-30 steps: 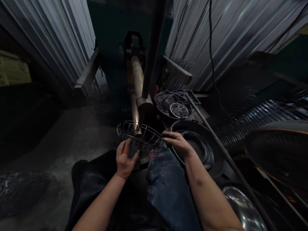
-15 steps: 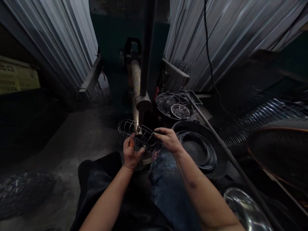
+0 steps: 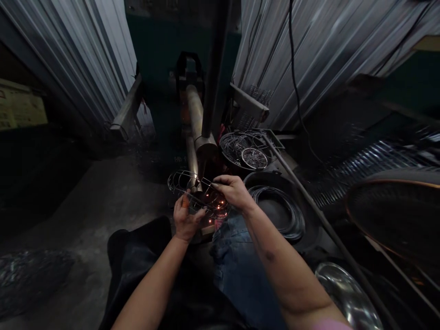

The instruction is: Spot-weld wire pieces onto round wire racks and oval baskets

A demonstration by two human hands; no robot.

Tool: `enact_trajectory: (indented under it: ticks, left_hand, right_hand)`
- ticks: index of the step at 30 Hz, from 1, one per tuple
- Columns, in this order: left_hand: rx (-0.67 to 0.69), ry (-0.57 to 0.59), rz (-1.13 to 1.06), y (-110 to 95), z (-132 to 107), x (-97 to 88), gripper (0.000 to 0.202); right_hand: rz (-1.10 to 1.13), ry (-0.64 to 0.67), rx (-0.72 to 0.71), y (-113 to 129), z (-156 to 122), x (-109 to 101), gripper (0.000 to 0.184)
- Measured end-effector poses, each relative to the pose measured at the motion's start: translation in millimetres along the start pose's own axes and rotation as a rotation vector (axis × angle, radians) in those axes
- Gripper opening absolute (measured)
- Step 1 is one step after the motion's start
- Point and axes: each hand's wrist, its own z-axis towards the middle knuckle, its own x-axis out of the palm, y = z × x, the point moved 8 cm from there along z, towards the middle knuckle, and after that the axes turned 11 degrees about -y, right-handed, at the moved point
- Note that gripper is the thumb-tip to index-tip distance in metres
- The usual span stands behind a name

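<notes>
A round wire basket (image 3: 178, 182) of thin metal rods is held tilted at the electrodes of a spot welder (image 3: 205, 145). My left hand (image 3: 186, 217) grips its near left side, with an orange wrap on one finger. On the right, my right hand (image 3: 231, 190) pinches the wire, thumb and fingers pressed together; a thin rod may be in them, but I cannot tell. The welder's upper tip meets the wire between my hands. Orange sparks (image 3: 220, 206) scatter below and right of that point, over the basket's lower right part.
A pan of loose wire pieces (image 3: 233, 146) holds a small round dish (image 3: 254, 158). Nearer lies a coil of wire (image 3: 295, 220) in a dark basin. A long rod (image 3: 302, 183) slants along the right, near a shiny metal bowl (image 3: 347, 293). Scrap wire (image 3: 34, 279) lies on the left floor.
Sparks have appeared at the basket. My right hand has shifted slightly left and up toward the electrode. The view has moved a little, and my left hand keeps its grip.
</notes>
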Motion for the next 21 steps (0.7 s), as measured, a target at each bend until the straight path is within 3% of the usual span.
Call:
enact_trajectory:
  ticks: [3, 6, 12, 18, 21]
  left_hand:
    - [0.054, 0.053, 0.045, 1, -2, 3.7, 0.066]
    - [0.08, 0.075, 0.055, 2, -4, 4.6, 0.07]
    - [-0.051, 0.062, 0.014, 6, -12, 1.3, 0.071]
    - [-0.286, 0.077, -0.148, 10, -20, -5.6, 0.077]
    - [-0.17, 0.071, -0.071, 0, -15, -19.9, 0.073]
  right_hand:
    - [-0.018, 0.019, 0.014, 3, 4, 3, 0.025]
    - [-0.025, 0.074, 0.041, -2, -2, -9, 0.027]
    - [0.037, 0.16, 0.204, -38, -32, -45, 0.035]
    - [-0.029, 0.13, 0.12, -27, -49, -46, 0.032]
    - [-0.136, 0.161, 0.078, -23, -54, -45, 0.032]
